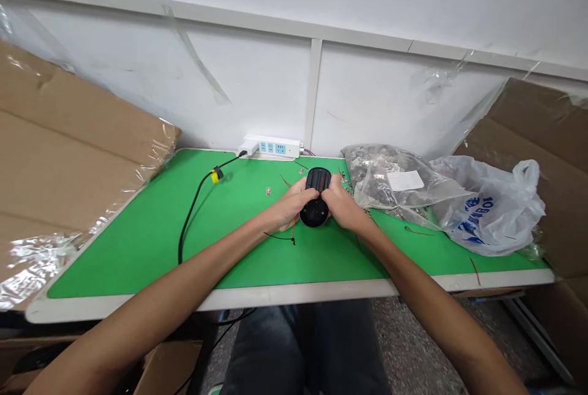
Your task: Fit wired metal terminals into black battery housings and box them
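Between my two hands is a black cylindrical device (pixel 315 214) with a ribbed upper part and a round, flat end facing me. My left hand (pixel 290 204) wraps around its left side, thumb lying across the front. From the right, my right hand (pixel 339 202) grips it too, its thumb meeting the other near the middle. The fingers behind the device are hidden. A thin red and black wire (pixel 293 239) lies by my left hand. Small metal parts (pixel 348 184) are scattered just beyond my right hand.
A white power strip (pixel 280 147) with a plugged-in black cable (pixel 195 199) stands against the wall. To the right are a clear bag of parts (pixel 390 165) and a white plastic bag (pixel 491 211). Cardboard sheets (pixel 68 138) flank the green tabletop (pixel 138 248).
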